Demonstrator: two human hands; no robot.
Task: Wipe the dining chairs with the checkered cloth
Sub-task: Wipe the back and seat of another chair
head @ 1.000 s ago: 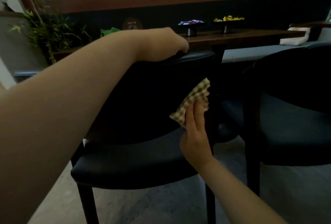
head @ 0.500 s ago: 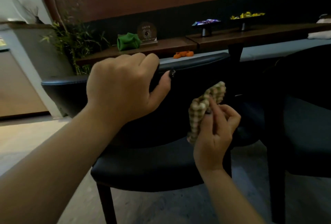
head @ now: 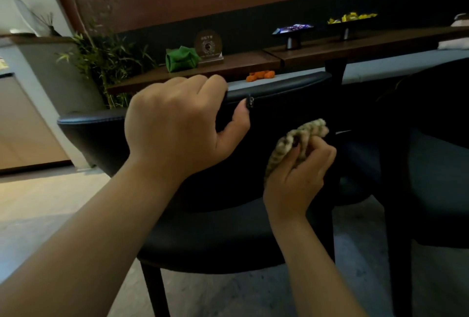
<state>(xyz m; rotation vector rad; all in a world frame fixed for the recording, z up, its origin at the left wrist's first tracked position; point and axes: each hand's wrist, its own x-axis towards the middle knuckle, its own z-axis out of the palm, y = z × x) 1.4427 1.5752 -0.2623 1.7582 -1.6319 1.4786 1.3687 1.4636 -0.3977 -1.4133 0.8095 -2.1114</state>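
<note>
A black dining chair (head: 284,88) with a curved padded backrest stands right in front of me. My left hand (head: 177,123) grips the top rail of its backrest, fingers over the far side and thumb on the near side. My right hand (head: 299,167) is in front of the backrest's right part and holds the bunched checkered cloth (head: 291,141), fingers curled round it. A second dark chair (head: 436,164) stands at the right, only partly in view.
A wooden table (head: 253,61) behind the chairs carries a green folded napkin (head: 181,58), a round plaque (head: 208,44) and two dark footed dishes (head: 291,31). A small orange object (head: 260,75) lies on a grey bench. A leafy plant (head: 106,55) stands at the left.
My right hand went from pressing the flat cloth against the backrest to bunching it in curled fingers. The view swung left, and my left hand stayed on the top rail.
</note>
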